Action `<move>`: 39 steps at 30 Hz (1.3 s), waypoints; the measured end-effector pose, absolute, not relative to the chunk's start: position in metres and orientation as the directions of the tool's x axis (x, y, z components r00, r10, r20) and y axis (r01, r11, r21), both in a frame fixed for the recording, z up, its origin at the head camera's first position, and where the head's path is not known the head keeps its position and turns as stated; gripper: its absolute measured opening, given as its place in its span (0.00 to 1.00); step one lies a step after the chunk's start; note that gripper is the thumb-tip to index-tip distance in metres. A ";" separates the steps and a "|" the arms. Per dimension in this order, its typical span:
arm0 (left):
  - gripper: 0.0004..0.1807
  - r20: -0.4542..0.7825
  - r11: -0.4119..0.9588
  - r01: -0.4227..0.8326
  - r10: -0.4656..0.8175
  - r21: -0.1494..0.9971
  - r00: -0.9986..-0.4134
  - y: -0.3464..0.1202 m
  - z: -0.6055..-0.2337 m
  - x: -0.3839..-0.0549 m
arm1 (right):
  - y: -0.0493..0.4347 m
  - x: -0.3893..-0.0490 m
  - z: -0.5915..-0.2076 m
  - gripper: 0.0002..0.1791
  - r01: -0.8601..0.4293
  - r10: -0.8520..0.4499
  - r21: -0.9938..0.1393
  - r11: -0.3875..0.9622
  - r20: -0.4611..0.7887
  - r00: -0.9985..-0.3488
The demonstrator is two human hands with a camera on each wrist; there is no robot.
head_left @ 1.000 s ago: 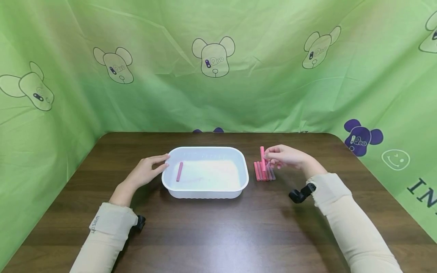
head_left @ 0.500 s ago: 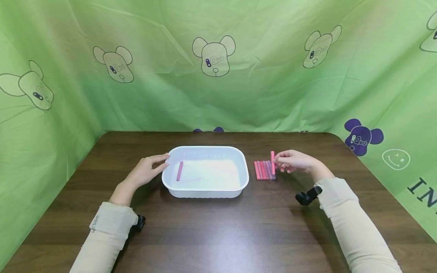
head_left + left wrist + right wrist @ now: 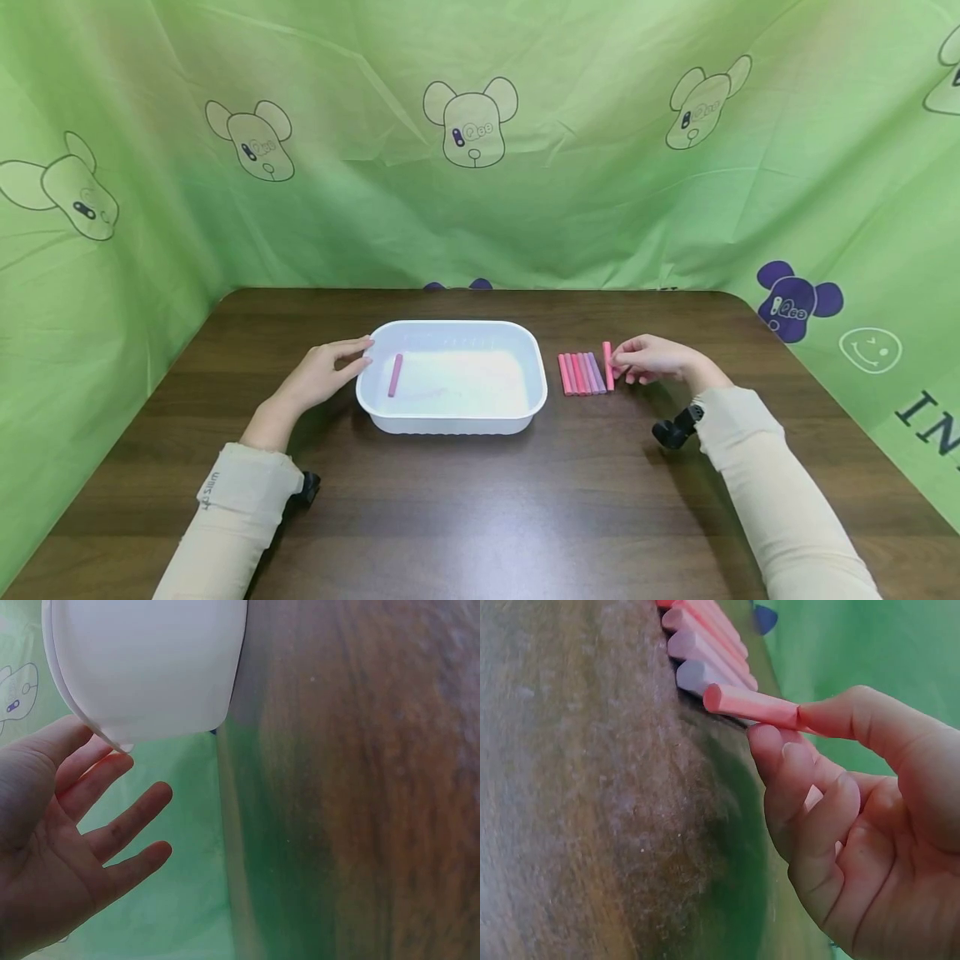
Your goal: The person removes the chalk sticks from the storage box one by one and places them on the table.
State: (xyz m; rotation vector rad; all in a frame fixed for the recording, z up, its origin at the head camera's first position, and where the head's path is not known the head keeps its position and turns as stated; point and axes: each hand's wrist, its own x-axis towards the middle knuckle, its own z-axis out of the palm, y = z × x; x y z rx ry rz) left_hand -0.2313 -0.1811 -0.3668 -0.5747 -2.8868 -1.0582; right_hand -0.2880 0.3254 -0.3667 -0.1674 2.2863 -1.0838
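Observation:
My left hand [image 3: 321, 373] holds the left end of a white plastic tray [image 3: 459, 426], thumb and index finger at its rim; the other fingers extend loosely in the left wrist view. One mauve-pink chalk stick [image 3: 395, 376] lies inside the tray. Right of the tray, my right hand [image 3: 654, 357] pinches a bright pink chalk stick [image 3: 754, 706] between thumb and fingertips. That stick is just right of a row of chalk sticks [image 3: 581, 374] in pinks, red and purple, lying side by side. Whether the held stick touches the table is unclear.
The brown wooden table [image 3: 480, 500] carries everything. A green printed cloth [image 3: 480, 225] hangs behind and at both sides. Black wrist cameras [image 3: 678, 427] sit below both cuffs.
The right hand has moved the pink stick rightward and lower, from above the middle of the row to just past its right end. The left hand and tray stay put.

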 end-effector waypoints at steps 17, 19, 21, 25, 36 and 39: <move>0.23 0.131 0.706 0.335 0.328 0.625 -0.936 -0.181 -0.368 -0.232 | 0.320 -0.294 -0.371 0.11 0.158 -0.326 -0.703 0.693 -0.501 -0.802; 0.24 0.133 0.707 0.337 0.329 0.622 -0.935 -0.181 -0.367 -0.232 | 0.320 -0.294 -0.371 0.11 0.157 -0.321 -0.701 0.696 -0.498 -0.805; 0.23 0.136 0.707 0.340 0.330 0.621 -0.934 -0.182 -0.368 -0.232 | 0.319 -0.293 -0.370 0.12 0.151 -0.320 -0.699 0.699 -0.494 -0.808; 0.23 0.141 0.704 0.344 0.331 0.621 -0.933 -0.181 -0.368 -0.232 | 0.318 -0.290 -0.367 0.15 0.148 -0.310 -0.694 0.704 -0.489 -0.815; 0.24 0.127 0.704 0.331 0.327 0.628 -0.937 -0.181 -0.369 -0.232 | 0.300 -0.291 -0.348 0.22 0.058 -0.371 -0.738 0.672 -0.404 -0.836; 0.24 0.125 0.702 0.330 0.327 0.631 -0.937 -0.181 -0.368 -0.232 | 0.288 -0.292 -0.340 0.23 0.048 -0.398 -0.762 0.646 -0.390 -0.830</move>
